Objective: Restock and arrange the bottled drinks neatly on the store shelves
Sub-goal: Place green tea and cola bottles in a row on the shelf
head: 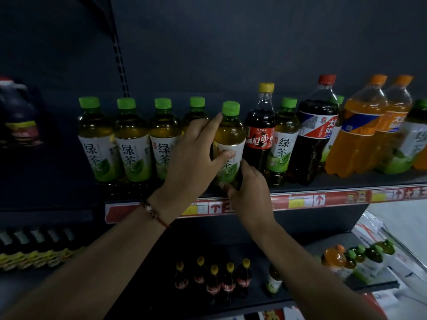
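Observation:
A green-capped green tea bottle (231, 132) stands at the front of the upper shelf (323, 199). My left hand (194, 158) wraps its left side, thumb across the label. My right hand (248, 192) grips its base from the right. Left of it stands a row of matching green tea bottles (131, 139). Right of it are a small cola bottle (260, 135) with a yellow cap, another green tea bottle (282, 142), a large cola bottle (315, 135) and two large orange soda bottles (360, 130).
The lower shelf holds several small cola bottles (215, 280), a lone green tea bottle (273, 280) and, to the right, an orange drink (333, 259) beside green tea bottles. A dark jug (18, 116) stands far left. Dark bottles (34, 239) line the lower left shelf.

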`<state>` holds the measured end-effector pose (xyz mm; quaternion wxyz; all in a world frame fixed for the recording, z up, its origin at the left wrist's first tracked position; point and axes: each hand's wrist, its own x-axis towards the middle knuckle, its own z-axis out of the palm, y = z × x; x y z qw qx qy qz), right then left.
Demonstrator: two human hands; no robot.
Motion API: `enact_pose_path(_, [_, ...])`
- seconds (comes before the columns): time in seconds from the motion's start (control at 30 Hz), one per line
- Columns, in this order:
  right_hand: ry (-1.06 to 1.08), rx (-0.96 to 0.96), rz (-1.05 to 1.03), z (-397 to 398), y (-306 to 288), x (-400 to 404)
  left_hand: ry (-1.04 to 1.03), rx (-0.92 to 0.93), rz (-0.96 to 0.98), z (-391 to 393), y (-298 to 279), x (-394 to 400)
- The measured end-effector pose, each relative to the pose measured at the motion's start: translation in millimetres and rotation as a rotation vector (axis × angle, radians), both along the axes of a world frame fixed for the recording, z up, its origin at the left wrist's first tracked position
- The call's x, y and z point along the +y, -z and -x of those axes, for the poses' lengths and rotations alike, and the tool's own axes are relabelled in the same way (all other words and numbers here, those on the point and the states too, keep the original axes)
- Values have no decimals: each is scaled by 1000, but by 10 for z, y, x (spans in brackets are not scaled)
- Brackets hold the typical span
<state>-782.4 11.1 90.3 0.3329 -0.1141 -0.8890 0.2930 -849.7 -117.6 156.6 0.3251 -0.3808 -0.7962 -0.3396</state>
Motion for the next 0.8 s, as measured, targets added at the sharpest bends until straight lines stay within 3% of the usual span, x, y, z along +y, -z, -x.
enact_pose_path(0.27, [94, 1, -53, -20, 12, -114, -108, 155, 135, 129, 48, 61])
enact_pose_path(0.57, [53, -108, -149, -164, -8, -105, -147, 184, 181, 151, 64, 100])
enact_pose_path(0.8, [8, -35, -370, -422, -552, 8, -174, 272, 270, 124, 169, 81])
